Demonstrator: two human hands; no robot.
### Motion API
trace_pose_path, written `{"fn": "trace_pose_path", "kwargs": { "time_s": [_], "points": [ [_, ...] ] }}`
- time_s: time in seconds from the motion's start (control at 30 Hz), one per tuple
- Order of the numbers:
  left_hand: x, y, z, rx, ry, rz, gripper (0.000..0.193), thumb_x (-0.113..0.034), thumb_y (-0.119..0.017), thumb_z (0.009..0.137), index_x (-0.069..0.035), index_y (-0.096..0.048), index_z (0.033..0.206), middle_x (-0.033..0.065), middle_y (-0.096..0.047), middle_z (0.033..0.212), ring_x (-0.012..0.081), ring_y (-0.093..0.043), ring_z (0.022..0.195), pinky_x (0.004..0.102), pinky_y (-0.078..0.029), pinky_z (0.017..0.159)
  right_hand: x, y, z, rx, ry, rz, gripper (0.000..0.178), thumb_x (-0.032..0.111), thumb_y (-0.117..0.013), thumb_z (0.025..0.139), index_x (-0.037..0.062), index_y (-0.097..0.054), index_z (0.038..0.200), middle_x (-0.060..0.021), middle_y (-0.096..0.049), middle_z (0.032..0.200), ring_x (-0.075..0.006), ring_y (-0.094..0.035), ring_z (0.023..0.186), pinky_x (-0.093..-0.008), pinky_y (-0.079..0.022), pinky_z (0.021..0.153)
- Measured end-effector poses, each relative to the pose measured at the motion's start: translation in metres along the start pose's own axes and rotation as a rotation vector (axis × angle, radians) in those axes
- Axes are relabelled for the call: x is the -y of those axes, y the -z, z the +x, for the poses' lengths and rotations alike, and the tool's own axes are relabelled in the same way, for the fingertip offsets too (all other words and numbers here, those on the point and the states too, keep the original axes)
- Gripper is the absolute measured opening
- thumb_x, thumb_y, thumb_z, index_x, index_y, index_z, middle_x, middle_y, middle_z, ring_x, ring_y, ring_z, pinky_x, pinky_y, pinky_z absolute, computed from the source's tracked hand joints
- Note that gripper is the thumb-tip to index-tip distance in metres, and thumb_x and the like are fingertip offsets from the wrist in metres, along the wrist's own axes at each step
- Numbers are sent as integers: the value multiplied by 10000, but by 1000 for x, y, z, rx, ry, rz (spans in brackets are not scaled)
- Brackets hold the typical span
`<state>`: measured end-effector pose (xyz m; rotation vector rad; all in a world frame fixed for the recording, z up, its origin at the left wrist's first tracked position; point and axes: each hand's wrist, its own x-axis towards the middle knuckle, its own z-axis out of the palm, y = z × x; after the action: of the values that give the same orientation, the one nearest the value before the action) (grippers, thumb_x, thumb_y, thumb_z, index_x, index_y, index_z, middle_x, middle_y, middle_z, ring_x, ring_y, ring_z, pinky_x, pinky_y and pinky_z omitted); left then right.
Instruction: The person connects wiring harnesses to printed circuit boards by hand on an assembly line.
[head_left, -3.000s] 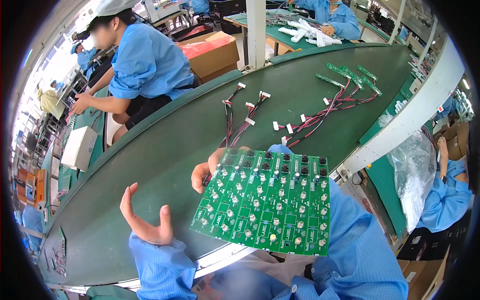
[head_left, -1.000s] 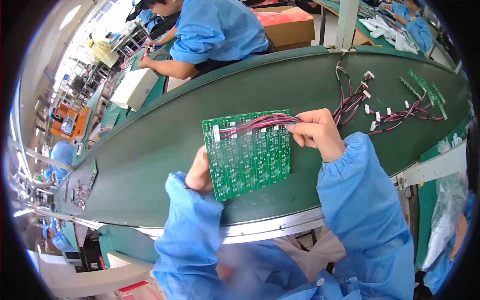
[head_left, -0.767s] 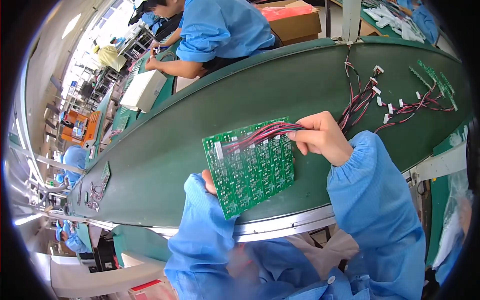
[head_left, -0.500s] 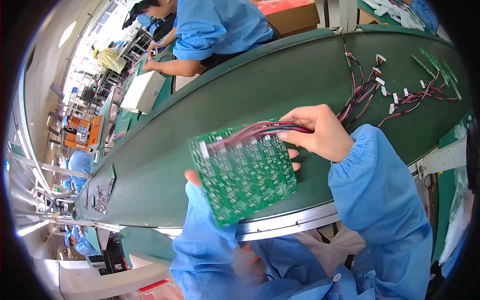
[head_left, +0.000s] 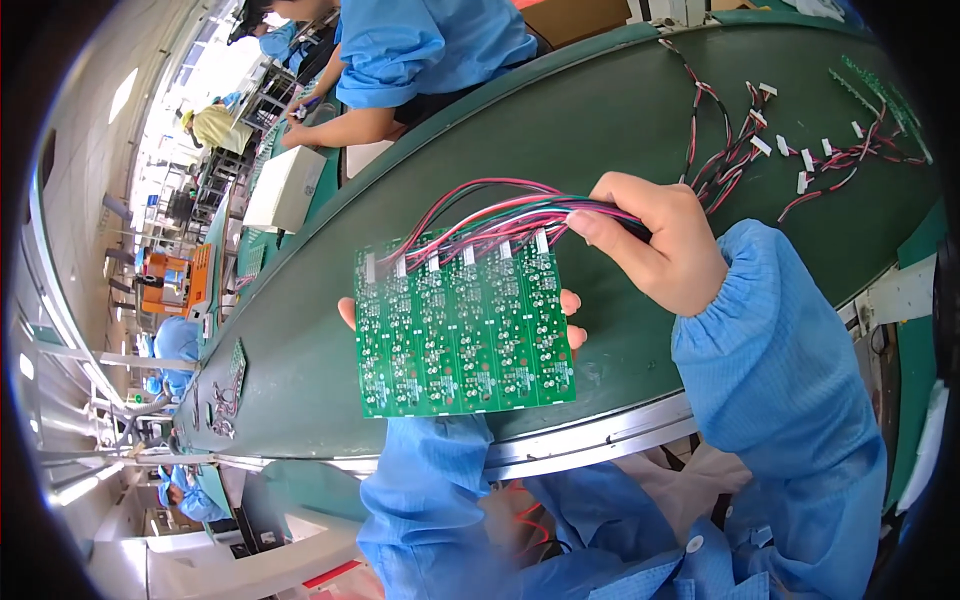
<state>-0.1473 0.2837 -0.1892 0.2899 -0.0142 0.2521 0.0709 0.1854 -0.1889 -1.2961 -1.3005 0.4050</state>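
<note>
A long dark-green belt curves across a bright workshop, metal-edged at the near side. Above it the left hand props a green board from behind, fingers gripping its edges. The right hand is clenched on the wires plugged into the board's top. More wires lie on the belt. A blue-coated worker sits across it.
</note>
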Motion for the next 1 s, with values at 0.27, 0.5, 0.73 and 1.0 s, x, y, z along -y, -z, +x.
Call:
{"fn": "trace_pose_path", "kwargs": {
  "time_s": [0.27,0.5,0.73,1.0],
  "points": [
    [14,0,2,-87,52,27,1435,-1023,-452,511,-69,-193,1551,468,-358,1375,636,-464,1183,683,-445,936,-7,-5,0,-126,54,-38,168,142,-646,947,-3,-608,871,-33,-467,592,-69,-412,554,-273,-340,507],
    [24,2,-1,-140,144,65,1413,-1008,-447,536,-28,-229,1530,469,-384,1350,632,-483,1167,682,-470,916,-10,-4,-2,-124,41,-40,166,142,-642,950,-6,-604,886,-55,-505,621,-78,-459,563,-277,-372,528],
    [19,6,1,-167,183,9,1421,-990,-502,527,-33,-215,1537,456,-372,1375,632,-471,1185,691,-453,930,-10,-6,3,-126,24,-10,168,145,-642,949,-9,-606,893,-75,-534,625,-92,-488,554,-285,-387,525],
    [11,19,-1,-20,238,-99,1403,-935,-592,551,-26,-191,1542,438,-329,1422,626,-407,1255,710,-383,999,-12,-19,5,-164,21,-10,161,147,-649,943,-7,-619,903,-85,-557,625,-85,-510,559,-282,-404,528]
  ]
}}
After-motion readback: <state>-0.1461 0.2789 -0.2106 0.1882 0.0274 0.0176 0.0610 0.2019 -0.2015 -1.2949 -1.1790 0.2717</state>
